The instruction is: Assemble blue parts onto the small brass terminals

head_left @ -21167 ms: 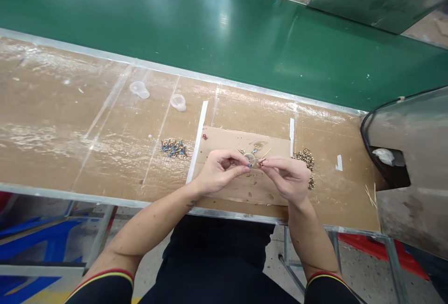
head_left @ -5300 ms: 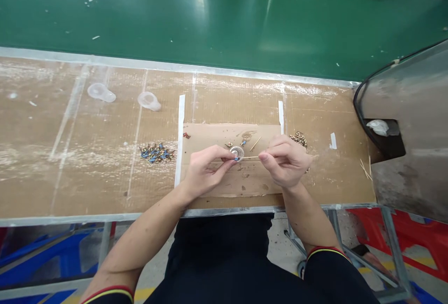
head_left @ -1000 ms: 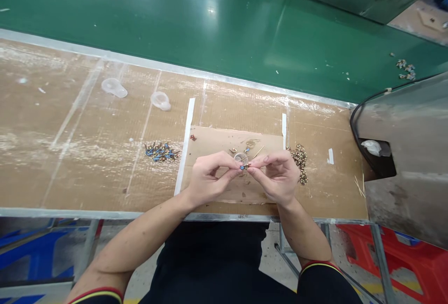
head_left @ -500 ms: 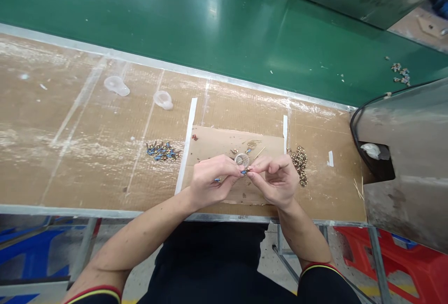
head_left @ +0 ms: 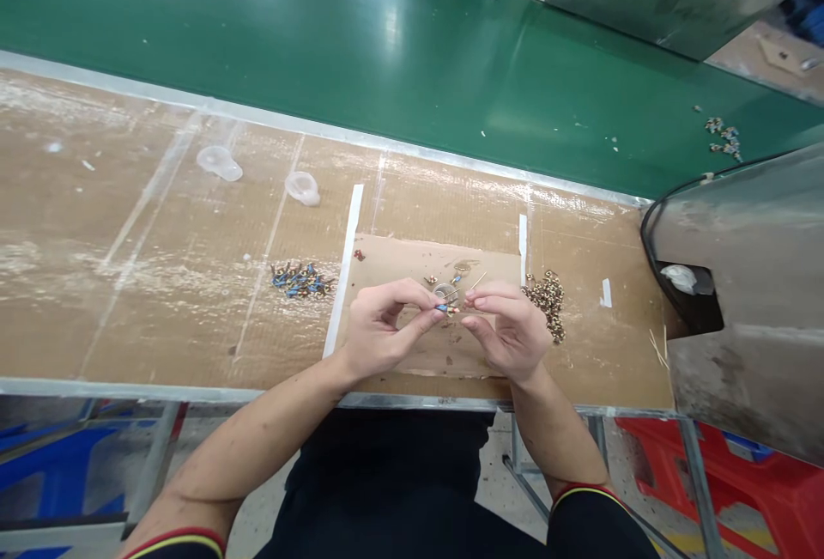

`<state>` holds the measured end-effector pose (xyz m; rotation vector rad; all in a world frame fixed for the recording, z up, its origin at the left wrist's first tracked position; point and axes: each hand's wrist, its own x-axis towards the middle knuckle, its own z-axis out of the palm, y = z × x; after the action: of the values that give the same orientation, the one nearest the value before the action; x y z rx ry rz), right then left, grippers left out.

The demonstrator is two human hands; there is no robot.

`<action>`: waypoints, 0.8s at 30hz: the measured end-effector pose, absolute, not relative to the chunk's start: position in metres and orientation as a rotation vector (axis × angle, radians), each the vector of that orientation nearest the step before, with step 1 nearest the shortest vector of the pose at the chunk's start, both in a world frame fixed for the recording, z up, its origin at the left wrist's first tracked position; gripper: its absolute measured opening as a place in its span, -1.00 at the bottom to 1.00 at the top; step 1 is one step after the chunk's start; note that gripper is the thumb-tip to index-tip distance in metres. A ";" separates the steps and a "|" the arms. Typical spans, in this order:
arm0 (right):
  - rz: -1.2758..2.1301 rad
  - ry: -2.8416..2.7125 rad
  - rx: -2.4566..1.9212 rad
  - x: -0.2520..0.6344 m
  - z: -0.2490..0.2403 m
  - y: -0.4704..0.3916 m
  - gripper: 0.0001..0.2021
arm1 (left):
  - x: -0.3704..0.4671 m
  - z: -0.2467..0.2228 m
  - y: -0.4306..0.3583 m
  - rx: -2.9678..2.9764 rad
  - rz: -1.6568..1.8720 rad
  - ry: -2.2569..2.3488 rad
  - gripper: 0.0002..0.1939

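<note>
Between thumb and forefinger, my left hand (head_left: 386, 325) pinches a small blue and gold piece (head_left: 443, 307) above the brown cardboard sheet (head_left: 412, 254). My right hand (head_left: 511, 329) is just to its right, thumb and fingertips apart, with nothing visible between them. Behind the fingertips is a small round dish (head_left: 444, 291), partly hidden, with a thin stick (head_left: 477, 280) near it. Another blue and gold piece (head_left: 457, 276) lies on the sheet beyond the dish.
A pile of blue and gold pieces (head_left: 301, 280) lies left of the sheet, a pile of gold pieces (head_left: 548, 306) right of it. Two translucent plastic items (head_left: 219, 162) rest farther left. A green belt (head_left: 289, 35) runs behind; a metal housing (head_left: 753, 284) stands at the right.
My right thumb and fingers have parted and come off the small piece. It stays in my left hand, a little farther left and up. The view has shifted slightly.
</note>
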<state>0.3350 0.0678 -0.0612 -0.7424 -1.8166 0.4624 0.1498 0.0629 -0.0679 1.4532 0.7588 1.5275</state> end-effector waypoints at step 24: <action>0.451 -1.898 -0.642 0.335 -0.053 0.070 -0.58 | 0.147 -0.066 0.064 1.613 1.497 0.671 -0.88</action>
<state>0.3354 0.0702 -0.0530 -0.6419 -1.8977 0.4514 0.1468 0.0645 -0.0660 1.6135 0.6708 1.4968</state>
